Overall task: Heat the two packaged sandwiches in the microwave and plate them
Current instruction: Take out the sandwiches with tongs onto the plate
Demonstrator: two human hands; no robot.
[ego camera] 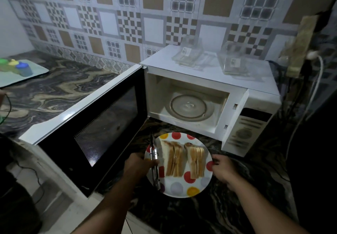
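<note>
A white plate with coloured dots (189, 188) rests on the dark marbled counter in front of the microwave (255, 95). Two stacks of sandwich triangles lie on it, one to the left (174, 159) and one to the right (197, 161). My left hand (139, 164) grips metal tongs (155, 162) that lie along the plate's left side. My right hand (221, 169) holds the plate's right rim. The microwave door (91, 124) swings wide open to the left; the glass turntable (189, 107) inside is bare.
Two empty clear plastic sandwich packs (189, 55) (235, 63) sit on top of the microwave. A power strip with cables (300, 46) hangs at the right. A mat with coloured bottles (20, 69) lies far left on the counter.
</note>
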